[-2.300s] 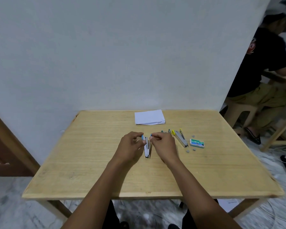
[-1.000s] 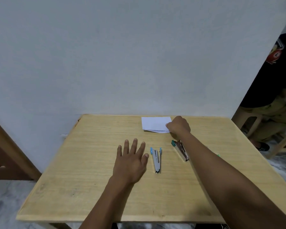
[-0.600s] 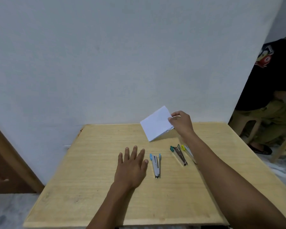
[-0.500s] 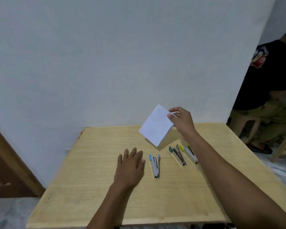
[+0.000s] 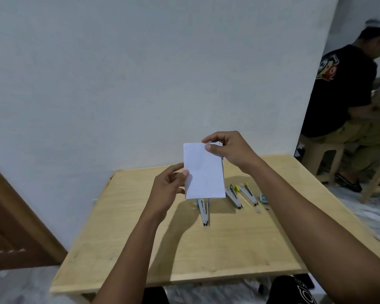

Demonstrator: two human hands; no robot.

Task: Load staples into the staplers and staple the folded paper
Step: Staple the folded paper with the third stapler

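Observation:
The white folded paper (image 5: 204, 172) is held upright in the air above the wooden table (image 5: 162, 249). My right hand (image 5: 230, 150) pinches its top right corner. My left hand (image 5: 169, 187) pinches its left edge near the bottom. Below the paper a blue stapler (image 5: 204, 212) lies on the table, its far end hidden by the sheet. To its right lie a green stapler (image 5: 234, 197) and a yellow stapler (image 5: 247, 194), side by side. A small staple box (image 5: 263, 199) sits just right of them.
A white wall stands right behind the table. A brown wooden door (image 5: 13, 227) is at the left. Another person in a black shirt (image 5: 347, 91) sits on a stool at the right. Small loose bits (image 5: 258, 211) lie near the staple box.
My right hand lifted the folded paper off the table's far side and brought it nearer. My left hand left the table and took the paper's left edge.

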